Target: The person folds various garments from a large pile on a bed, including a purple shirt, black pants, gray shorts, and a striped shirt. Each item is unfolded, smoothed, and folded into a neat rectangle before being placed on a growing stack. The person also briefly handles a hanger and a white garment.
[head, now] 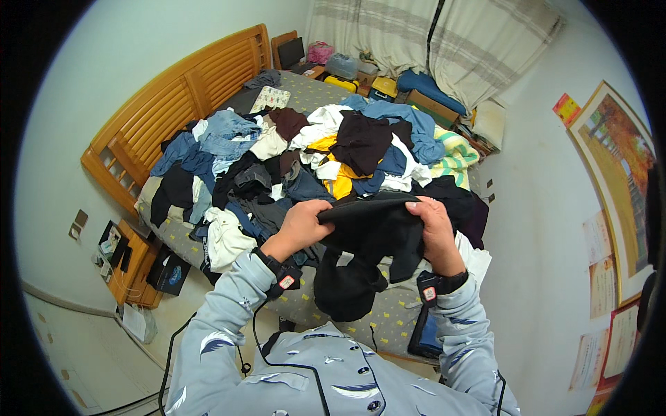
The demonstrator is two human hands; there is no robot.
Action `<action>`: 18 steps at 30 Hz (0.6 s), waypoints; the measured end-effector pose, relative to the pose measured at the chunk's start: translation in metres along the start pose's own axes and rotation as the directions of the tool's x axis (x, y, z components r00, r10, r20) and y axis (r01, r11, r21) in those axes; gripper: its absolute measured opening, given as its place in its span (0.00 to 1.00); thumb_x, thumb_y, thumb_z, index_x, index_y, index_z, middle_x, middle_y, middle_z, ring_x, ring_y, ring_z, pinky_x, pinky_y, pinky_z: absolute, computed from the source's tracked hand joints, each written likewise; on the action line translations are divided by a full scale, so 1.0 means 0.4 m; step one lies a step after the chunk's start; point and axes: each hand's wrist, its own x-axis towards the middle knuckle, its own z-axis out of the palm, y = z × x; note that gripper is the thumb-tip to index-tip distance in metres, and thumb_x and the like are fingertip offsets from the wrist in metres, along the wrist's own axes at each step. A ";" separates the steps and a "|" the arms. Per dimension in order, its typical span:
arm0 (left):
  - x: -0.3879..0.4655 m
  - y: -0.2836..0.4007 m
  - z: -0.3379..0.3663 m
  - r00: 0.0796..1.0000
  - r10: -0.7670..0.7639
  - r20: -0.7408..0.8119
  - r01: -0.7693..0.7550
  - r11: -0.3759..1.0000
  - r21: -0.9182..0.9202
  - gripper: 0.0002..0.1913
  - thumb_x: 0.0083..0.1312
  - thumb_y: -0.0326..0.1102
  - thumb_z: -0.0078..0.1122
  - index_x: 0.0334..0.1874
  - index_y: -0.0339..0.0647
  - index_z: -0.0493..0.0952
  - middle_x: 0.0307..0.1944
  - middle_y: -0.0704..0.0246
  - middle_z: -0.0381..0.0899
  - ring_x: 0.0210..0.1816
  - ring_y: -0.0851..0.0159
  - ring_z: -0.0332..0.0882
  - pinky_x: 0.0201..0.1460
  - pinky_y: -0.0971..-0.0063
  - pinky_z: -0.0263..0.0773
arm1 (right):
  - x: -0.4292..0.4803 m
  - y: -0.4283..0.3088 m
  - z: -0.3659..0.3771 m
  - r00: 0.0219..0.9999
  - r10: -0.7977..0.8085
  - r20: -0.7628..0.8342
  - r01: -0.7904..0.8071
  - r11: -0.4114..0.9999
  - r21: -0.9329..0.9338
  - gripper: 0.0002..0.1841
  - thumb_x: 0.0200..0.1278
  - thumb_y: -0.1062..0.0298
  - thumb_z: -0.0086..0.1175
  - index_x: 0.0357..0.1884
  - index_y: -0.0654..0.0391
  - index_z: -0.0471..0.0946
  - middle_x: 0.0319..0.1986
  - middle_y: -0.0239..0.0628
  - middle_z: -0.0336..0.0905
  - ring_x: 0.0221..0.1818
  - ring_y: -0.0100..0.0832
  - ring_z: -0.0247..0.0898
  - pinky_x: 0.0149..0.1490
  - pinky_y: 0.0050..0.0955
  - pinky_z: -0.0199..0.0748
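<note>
Both hands grip a black garment (372,231) by its upper edge, stretched between them above the near edge of the bed. My left hand (299,229) pinches one end, thumb on the near side. At the other end, my right hand (437,231) has its thumb over the edge. The cloth's lower part hangs down in folds, so I cannot tell which kind of garment it is. Beyond it a large heap of clothes (291,179) covers the mattress. In the heap are a dark brown garment (362,143), light blue denim (229,132) and a white garment (229,234).
The bed has a slatted wooden headboard (197,93) and a grey patterned sheet (302,291). A wooden nightstand (127,270) stands at the left. Boxes and a yellow case (341,83) sit by the curtain (374,31). A dark blue folded item (427,333) lies at the near right edge.
</note>
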 end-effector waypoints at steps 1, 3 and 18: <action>0.006 -0.015 0.007 0.999 -0.048 -0.024 0.045 0.992 -0.115 0.10 0.60 0.30 0.69 0.40 0.32 0.80 0.32 0.68 0.81 0.36 0.70 0.78 0.40 0.74 0.73 | -0.016 -0.025 -0.007 0.999 0.000 0.044 0.000 1.000 -0.018 0.12 0.68 0.71 0.54 0.45 0.68 0.83 0.34 0.33 0.86 0.33 0.21 0.80 0.40 0.20 0.77; 0.017 -0.047 0.025 0.980 -0.199 -0.018 0.181 0.924 -0.337 0.08 0.63 0.28 0.66 0.42 0.33 0.80 0.33 0.69 0.83 0.37 0.71 0.79 0.41 0.75 0.74 | -0.036 -0.057 -0.018 0.999 -0.021 0.034 0.024 0.994 -0.104 0.12 0.69 0.71 0.54 0.45 0.68 0.83 0.34 0.33 0.86 0.33 0.20 0.81 0.41 0.20 0.78; 0.132 0.109 -0.059 0.979 -0.032 0.203 0.193 0.478 -0.857 0.16 0.72 0.26 0.58 0.61 0.35 0.75 0.52 0.70 0.82 0.50 0.74 0.79 0.57 0.78 0.75 | 0.063 -0.121 -0.213 0.835 -0.550 0.022 0.334 0.476 -0.814 0.12 0.66 0.69 0.58 0.29 0.68 0.74 0.21 0.30 0.69 0.27 0.21 0.62 0.34 0.25 0.61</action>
